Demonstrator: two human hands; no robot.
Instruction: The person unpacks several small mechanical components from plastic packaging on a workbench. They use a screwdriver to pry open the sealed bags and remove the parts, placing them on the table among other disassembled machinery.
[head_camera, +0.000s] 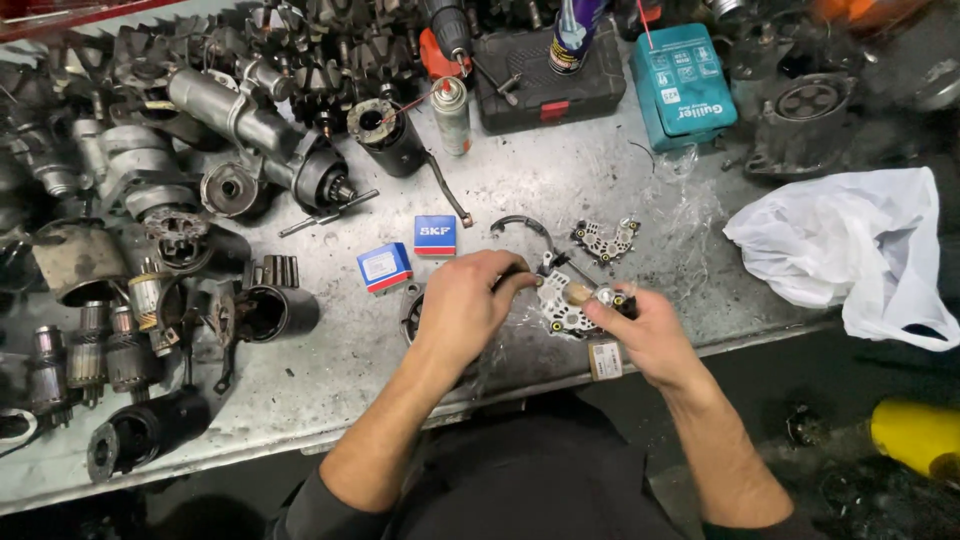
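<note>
My left hand (470, 300) is closed around a tool handle whose dark tip points right toward a small silver metal part (565, 312) with yellow-capped studs. My right hand (640, 325) pinches that part by its right side, thumb on top, just above the front edge of the grey metal workbench (560, 180). A similar dark plate with terminals (605, 240) lies just behind the hands, beside a curved black strip (520, 225). A small brown tag (604, 360) sits under my right wrist.
Two small blue boxes (385, 266) (435, 235) lie left of the hands. Starter motors and armatures (240, 120) crowd the bench's left and back. A spray can (452, 115), black tool case (545, 85), teal box (685, 85) and white plastic bag (860, 250) stand behind and right.
</note>
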